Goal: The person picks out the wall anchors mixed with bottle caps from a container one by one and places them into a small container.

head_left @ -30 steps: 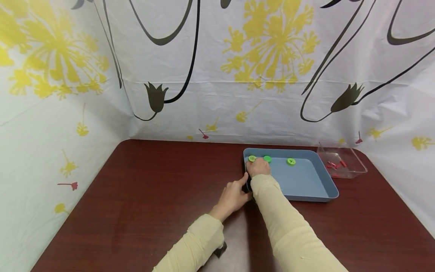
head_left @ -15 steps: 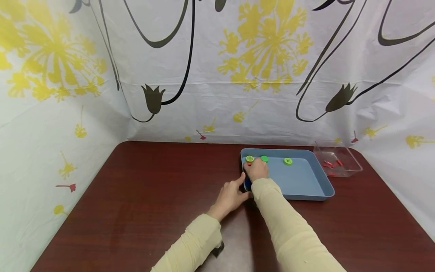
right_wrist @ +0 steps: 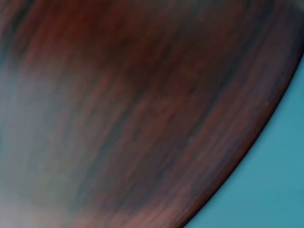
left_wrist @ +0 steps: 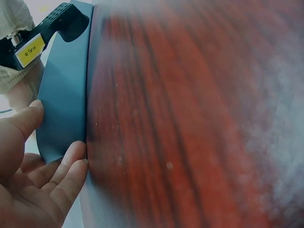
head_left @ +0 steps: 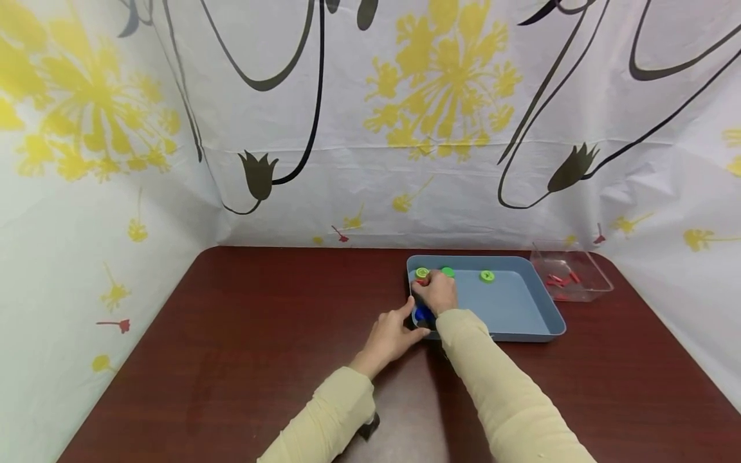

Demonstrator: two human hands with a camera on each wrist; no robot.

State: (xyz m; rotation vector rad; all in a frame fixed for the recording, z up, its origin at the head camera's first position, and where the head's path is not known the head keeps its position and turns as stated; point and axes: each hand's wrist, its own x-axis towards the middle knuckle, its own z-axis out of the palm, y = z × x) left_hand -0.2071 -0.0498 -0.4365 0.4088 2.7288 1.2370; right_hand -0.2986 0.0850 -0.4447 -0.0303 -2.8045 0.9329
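Observation:
My left hand rests at the near left corner of the blue-grey tray. In the left wrist view its thumb lies at the top of the tray wall, and the other fingers touch low on it. My right hand reaches into the tray's left side with curled fingers. Its fingertips are right beside a small red piece; I cannot tell whether they hold anything. A lime disc lies just beyond them, and a blue piece lies nearer the corner. The right hand is outside the right wrist view.
A green disc and another lime disc lie along the tray's far side. Right of the tray stands a clear plastic box with several red pieces. The wooden table meets a patterned white cloth behind.
My right hand has drawn slightly nearer me inside the tray, so the red piece and blue piece now show. The left hand stays at the corner. The head view has shifted slightly.

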